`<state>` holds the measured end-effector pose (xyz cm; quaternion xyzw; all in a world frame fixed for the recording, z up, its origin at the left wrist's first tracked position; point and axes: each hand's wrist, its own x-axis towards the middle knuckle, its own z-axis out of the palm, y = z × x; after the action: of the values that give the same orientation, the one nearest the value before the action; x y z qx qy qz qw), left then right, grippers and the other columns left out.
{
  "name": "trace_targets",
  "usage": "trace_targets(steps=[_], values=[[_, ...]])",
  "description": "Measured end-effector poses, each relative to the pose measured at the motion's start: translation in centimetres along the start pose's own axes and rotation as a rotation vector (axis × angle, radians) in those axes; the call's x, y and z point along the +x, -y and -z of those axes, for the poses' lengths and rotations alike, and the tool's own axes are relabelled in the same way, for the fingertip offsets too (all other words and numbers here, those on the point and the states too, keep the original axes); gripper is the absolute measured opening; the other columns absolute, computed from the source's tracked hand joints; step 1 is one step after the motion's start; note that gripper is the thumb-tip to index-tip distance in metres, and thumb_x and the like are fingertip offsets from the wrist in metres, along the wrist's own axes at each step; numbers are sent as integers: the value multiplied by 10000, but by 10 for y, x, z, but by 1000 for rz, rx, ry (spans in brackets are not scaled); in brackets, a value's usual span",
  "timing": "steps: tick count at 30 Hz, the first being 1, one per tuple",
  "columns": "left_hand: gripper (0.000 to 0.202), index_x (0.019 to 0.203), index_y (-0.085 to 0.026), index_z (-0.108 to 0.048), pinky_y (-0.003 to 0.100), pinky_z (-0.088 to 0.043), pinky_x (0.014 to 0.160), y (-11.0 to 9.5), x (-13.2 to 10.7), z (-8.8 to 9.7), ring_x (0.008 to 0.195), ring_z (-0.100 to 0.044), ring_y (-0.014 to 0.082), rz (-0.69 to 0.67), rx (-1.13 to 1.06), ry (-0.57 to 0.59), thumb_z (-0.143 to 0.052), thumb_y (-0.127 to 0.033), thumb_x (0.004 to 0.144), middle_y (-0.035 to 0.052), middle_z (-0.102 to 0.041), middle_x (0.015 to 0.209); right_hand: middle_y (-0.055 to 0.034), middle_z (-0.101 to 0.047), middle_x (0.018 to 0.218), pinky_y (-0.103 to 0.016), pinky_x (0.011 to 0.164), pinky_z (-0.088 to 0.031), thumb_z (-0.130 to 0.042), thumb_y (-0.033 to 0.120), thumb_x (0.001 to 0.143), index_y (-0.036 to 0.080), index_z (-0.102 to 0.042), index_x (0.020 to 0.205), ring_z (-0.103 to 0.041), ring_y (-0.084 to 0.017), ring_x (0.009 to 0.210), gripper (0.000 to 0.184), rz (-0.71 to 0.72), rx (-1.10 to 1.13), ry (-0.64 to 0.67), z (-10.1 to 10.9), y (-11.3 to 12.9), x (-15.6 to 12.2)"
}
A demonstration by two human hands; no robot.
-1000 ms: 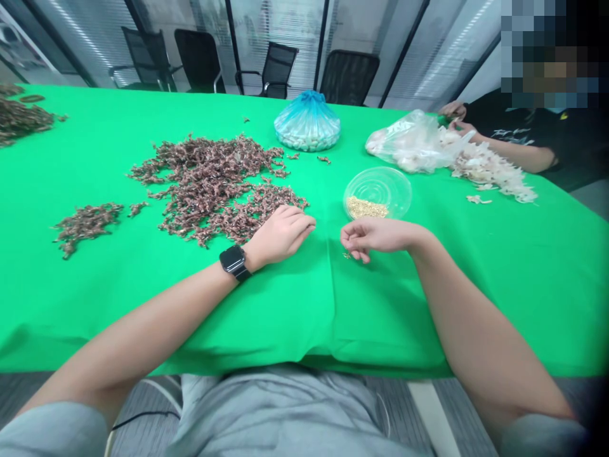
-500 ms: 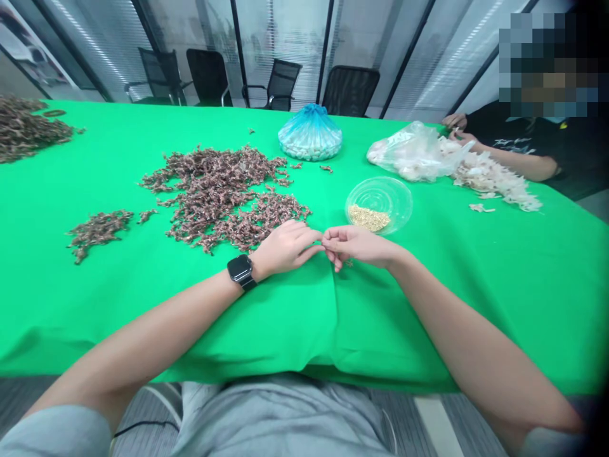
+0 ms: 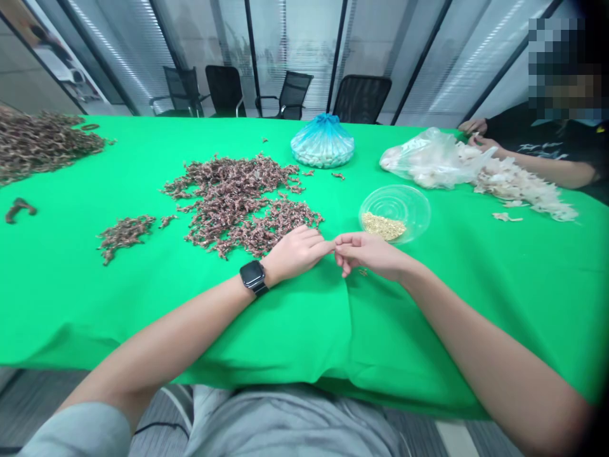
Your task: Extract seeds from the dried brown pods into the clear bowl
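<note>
My left hand (image 3: 295, 252), with a black watch (image 3: 252, 277) on the wrist, rests on the green tablecloth (image 3: 285, 317) with its fingers curled together. My right hand (image 3: 367, 252) meets it fingertip to fingertip, fingers pinched; what is between them is too small to make out. A few tiny bits (image 3: 363, 272) lie under the right hand. A big heap of brown dried pods (image 3: 238, 200) spreads just beyond my left hand. A clear plastic bowl (image 3: 394, 204) with yellowish seeds (image 3: 383, 226) stands right behind my right hand.
A smaller pod pile (image 3: 124, 233) lies to the left, another heap (image 3: 42, 143) at the far left. A tied blue bag (image 3: 322, 143) sits at the back. At the right another person's hands (image 3: 480, 139) work by a clear bag (image 3: 428, 162) and white peels (image 3: 518, 184). Chairs stand behind.
My right hand slid left until its fingertips met my left hand's. The camera tilted, shifting the whole scene right and down.
</note>
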<state>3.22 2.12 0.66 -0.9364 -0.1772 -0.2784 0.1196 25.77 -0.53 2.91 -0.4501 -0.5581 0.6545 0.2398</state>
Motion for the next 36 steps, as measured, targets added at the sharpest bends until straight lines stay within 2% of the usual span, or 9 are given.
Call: trace_targets(steps=[5, 12, 16, 19, 23, 29, 36], values=[[260, 1152, -181, -644, 347, -370, 704, 2, 0, 1, 757, -594, 169, -54, 31, 15, -400, -224, 1071, 54, -689, 810, -9, -678, 723, -272, 607, -548, -834, 462, 756, 142, -673, 860, -628, -108, 552, 373, -10, 109, -37, 2, 0, 1], [254, 1117, -140, -636, 324, -396, 703, 1, 0, -3, 728, -595, 155, -61, 124, -72, -396, -210, 1069, 47, -679, 786, -1, -664, 739, -276, 620, -578, -838, 382, 788, 150, -710, 938, -585, -89, 566, 304, 12, 238, -21, 1, -4, 1], [248, 1120, -149, -644, 307, -407, 700, -1, 0, -4, 742, -614, 149, -14, 49, -119, -429, -260, 1069, 43, -689, 798, -2, -664, 753, -262, 617, -580, -828, 380, 808, 162, -724, 992, -587, -87, 578, 303, 39, 279, 16, 0, -5, 1], [239, 1115, -161, -651, 300, -411, 699, -2, 1, -4, 740, -615, 147, 15, -10, -138, -451, -281, 1064, 38, -693, 804, 3, -658, 743, -254, 619, -579, -850, 381, 785, 159, -728, 963, -578, -80, 571, 309, 51, 288, 14, 0, -5, 2], [245, 1111, -161, -658, 301, -413, 698, -4, 1, -4, 736, -615, 149, 31, -52, -131, -452, -285, 1062, 41, -691, 793, -1, -665, 738, -261, 621, -585, -878, 402, 744, 149, -721, 890, -576, -80, 566, 331, 45, 280, -2, -1, -4, 2], [247, 1080, -165, -661, 315, -444, 749, -4, -2, -7, 790, -644, 155, 81, -118, -92, -453, -296, 1059, 68, -726, 885, -21, -702, 785, -275, 642, -596, -903, 410, 702, 148, -705, 842, -592, -83, 570, 357, 39, 273, -19, -3, -4, 2], [163, 1037, -152, -653, 313, -462, 750, -4, -1, -3, 819, -665, 161, 88, -162, -159, -518, -242, 1026, 70, -741, 903, -15, -692, 806, -285, 670, -598, -855, 420, 769, 152, -687, 867, -602, -86, 591, 332, 52, 258, 36, -2, -8, 4]])
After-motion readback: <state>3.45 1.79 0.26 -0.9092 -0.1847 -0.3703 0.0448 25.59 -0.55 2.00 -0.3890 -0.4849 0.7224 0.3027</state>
